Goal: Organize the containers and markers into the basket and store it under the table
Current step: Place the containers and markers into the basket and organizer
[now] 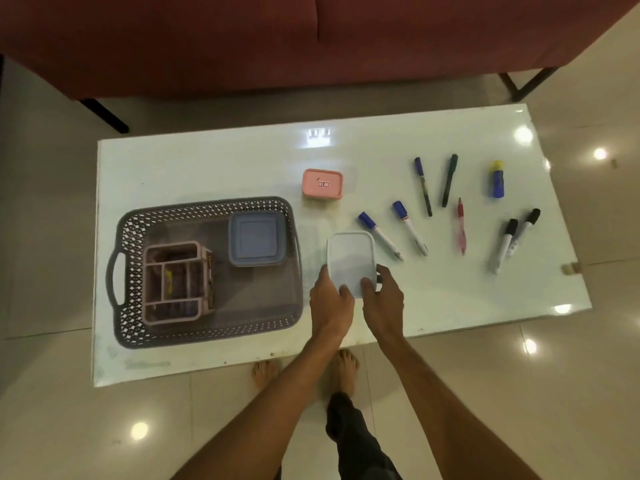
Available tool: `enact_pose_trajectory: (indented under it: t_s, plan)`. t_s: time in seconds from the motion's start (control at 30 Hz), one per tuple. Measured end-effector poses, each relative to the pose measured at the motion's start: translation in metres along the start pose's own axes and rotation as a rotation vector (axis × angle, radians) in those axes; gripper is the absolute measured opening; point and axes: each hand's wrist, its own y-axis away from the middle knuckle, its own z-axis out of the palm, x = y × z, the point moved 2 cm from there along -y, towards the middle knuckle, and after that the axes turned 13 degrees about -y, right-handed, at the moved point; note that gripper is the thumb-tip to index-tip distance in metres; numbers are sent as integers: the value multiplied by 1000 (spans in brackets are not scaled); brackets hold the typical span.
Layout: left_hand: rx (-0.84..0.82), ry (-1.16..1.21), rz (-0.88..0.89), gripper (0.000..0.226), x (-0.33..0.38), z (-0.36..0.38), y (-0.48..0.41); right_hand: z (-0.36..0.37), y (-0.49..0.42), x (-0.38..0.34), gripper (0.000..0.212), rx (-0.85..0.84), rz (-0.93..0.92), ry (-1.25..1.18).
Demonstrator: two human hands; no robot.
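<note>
A white lidded container (350, 258) sits on the glass table, just right of the grey basket (207, 337). Both my hands grip its near end: my left hand (330, 301) on its left corner, my right hand (382, 297) on its right corner. Inside the basket are a blue square container (256, 239) and a pink divided organizer (176, 282). A pink container (322, 183) stands behind the white one. Several markers lie to the right: two blue-capped ones (379, 235) (410, 226), two dark pens (423, 185) (449, 180), a red pen (461, 225), two black-capped markers (504, 244) (523, 232).
A blue bottle with a yellow cap (498, 178) lies at the far right of the white table (207, 157). A red sofa (311, 39) stands behind the table. My bare feet show on the tiled floor below the table's near edge.
</note>
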Motion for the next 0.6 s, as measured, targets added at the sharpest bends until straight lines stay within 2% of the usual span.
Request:
enact_pose_trajectory:
  t_s: [0.17, 0.27, 0.33, 0.4, 0.53, 0.6]
  plan:
    - [211, 182, -25, 33, -1, -41, 28, -1, 13, -38, 41, -58, -144, -41]
    - [358, 295, -101, 26, -20, -79, 46, 14, 32, -68, 38, -166, -238, -27]
    - [401, 356, -174, 25, -39, -97, 55, 31, 42, -80, 36, -256, -278, 29]
    - [366, 446, -294, 24, -61, -105, 57, 52, 50, -85, 34, -334, -320, 145]
    - [186, 788, -585, 22, -97, -99, 51, 93, 52, -85, 38, -414, -387, 412]
    - [105, 916, -624, 24, -108, -96, 44, 111, 50, -80, 42, -434, -406, 519]
